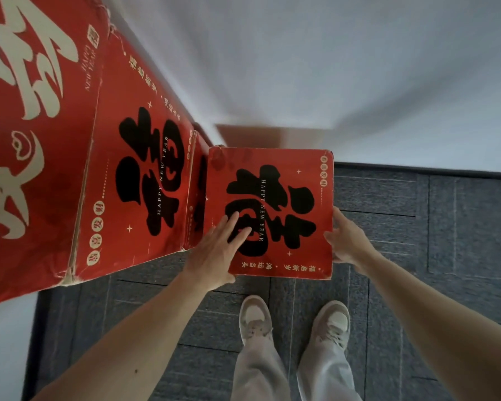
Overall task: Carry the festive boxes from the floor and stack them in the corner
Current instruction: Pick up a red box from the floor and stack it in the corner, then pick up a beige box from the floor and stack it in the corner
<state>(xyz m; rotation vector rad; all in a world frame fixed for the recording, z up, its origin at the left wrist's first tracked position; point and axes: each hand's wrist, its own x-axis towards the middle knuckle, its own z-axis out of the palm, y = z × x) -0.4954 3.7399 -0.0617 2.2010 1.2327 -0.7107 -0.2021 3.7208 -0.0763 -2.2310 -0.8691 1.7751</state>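
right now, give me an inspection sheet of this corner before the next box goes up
surface: dark carpet tiles
job's things: small red box beside the taller red stack; what it rests on is hidden
clutter: brown carton behind the small red box
hands: left hand flat on the box top, fingers straight; right hand grips its right edge
cables: nothing seen
surroundings: white wall
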